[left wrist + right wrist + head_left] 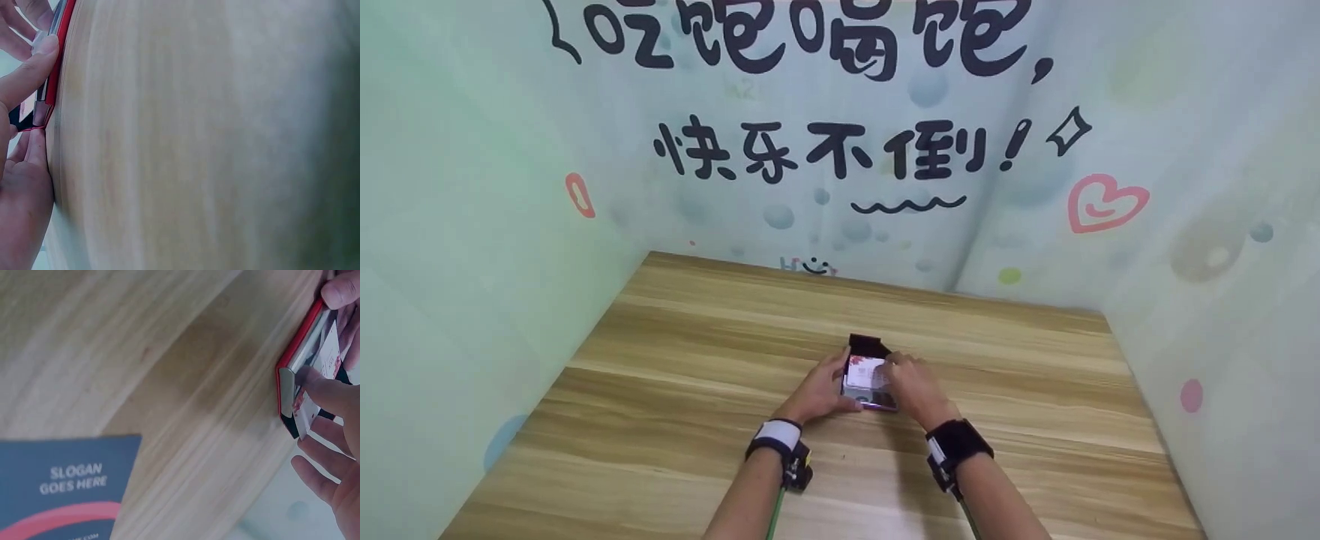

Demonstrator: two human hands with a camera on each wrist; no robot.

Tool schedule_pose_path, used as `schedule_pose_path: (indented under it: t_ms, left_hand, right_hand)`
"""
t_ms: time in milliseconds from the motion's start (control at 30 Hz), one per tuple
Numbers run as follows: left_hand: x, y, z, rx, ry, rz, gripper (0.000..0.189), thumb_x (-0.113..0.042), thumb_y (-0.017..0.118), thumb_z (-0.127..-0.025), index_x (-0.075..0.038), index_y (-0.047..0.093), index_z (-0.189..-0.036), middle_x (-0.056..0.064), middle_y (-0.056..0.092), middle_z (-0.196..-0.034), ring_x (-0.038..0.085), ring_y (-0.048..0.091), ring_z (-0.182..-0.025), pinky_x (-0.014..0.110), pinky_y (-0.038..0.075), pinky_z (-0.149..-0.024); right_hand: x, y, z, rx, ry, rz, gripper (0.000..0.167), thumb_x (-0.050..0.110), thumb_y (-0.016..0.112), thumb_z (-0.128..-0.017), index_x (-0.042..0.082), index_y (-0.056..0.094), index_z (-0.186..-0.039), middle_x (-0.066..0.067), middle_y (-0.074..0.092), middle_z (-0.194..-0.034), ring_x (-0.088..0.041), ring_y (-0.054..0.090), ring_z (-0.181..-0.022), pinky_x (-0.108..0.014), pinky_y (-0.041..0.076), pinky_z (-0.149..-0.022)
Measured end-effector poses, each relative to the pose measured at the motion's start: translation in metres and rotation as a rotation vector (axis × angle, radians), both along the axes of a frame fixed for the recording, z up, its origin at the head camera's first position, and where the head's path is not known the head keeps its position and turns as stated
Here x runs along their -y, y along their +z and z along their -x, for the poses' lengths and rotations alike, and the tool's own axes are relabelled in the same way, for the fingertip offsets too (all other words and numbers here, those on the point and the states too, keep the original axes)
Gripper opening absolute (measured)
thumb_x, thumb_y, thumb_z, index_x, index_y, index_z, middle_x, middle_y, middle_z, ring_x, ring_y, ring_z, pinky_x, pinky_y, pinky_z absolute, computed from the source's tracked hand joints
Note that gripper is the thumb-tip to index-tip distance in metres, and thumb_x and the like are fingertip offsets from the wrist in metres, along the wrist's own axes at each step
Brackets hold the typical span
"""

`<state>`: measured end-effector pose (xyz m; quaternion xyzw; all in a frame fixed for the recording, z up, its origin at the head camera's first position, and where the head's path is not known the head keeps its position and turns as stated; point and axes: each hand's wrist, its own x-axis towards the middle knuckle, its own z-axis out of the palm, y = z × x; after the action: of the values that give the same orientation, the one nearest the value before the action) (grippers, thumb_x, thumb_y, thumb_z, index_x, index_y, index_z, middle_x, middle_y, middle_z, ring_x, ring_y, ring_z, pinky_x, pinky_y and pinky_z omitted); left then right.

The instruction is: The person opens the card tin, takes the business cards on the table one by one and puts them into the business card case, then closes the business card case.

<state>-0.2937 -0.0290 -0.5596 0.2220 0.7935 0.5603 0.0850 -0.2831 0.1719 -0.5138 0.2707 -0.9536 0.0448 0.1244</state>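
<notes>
A small card holder [855, 394] with a red cover and clear sleeves lies on the wooden table between both hands. Its black flap [865, 344] extends from the far end. The left hand [820, 391] grips the holder from the left, its fingers at the left edge and the thumb [35, 70] on the near edge. A white card [306, 415] with red flowers lies over the holder's right part, one edge protruding past it. My right hand [915, 386] pinches that card, thumb on the upper face and fingers behind. Whether the card sits inside a sleeve I cannot tell.
Close to the camera in the right wrist view is a dark blue card [67, 486] reading "SLOGAN GOES HERE"; the head view does not show it. The wooden table [697, 352] meets printed fabric walls [825, 225] at the back and both sides.
</notes>
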Motion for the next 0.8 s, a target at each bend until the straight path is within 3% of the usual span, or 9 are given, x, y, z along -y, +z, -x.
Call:
schedule_pose_path:
  t_ms: [100, 333, 567, 800]
  left_hand:
    - [0.0, -0.001, 0.0, -0.012, -0.006, -0.005, 0.109, -0.003, 0.086, -0.072, 0.009, 0.017, -0.155, 0.035, 0.015, -0.161, 0.046, 0.031, -0.146, 0.046, 0.031, -0.122]
    - [0.0, 0.0, 0.001, 0.096, -0.035, -0.114, 0.11, 0.006, 0.082, -0.072, 0.007, 0.011, -0.156, 0.031, 0.004, -0.165, 0.044, 0.024, -0.15, 0.045, 0.033, -0.121]
    - [-0.001, 0.003, 0.002, 0.087, -0.016, -0.101, 0.109, 0.007, 0.082, -0.072, 0.006, 0.013, -0.157, 0.032, 0.006, -0.164, 0.044, 0.023, -0.15, 0.046, 0.03, -0.123]
    - [-0.003, 0.002, 0.002, 0.11, -0.029, -0.13, 0.109, 0.009, 0.08, -0.072, 0.006, 0.011, -0.157, 0.032, 0.006, -0.164, 0.043, 0.027, -0.149, 0.042, 0.037, -0.119]
  right_hand:
    - [0.001, -0.003, -0.001, -0.01, 0.001, -0.009, 0.023, 0.002, 0.078, -0.079, 0.006, 0.077, -0.102, -0.018, 0.071, -0.107, -0.035, 0.069, -0.092, -0.047, 0.061, -0.08]
    - [0.003, -0.01, -0.002, -0.02, -0.006, 0.015, 0.025, 0.001, 0.075, -0.082, 0.009, 0.078, -0.105, -0.021, 0.068, -0.117, -0.037, 0.069, -0.095, -0.048, 0.061, -0.085]
    - [0.003, -0.013, -0.005, -0.059, -0.001, -0.016, 0.028, -0.008, 0.069, -0.08, 0.009, 0.074, -0.103, -0.02, 0.066, -0.111, -0.036, 0.066, -0.092, -0.048, 0.061, -0.08]
    - [0.002, -0.018, -0.009, -0.065, -0.05, -0.006, 0.022, -0.001, 0.071, -0.081, 0.011, 0.072, -0.099, -0.018, 0.066, -0.109, -0.036, 0.064, -0.095, -0.051, 0.061, -0.077]
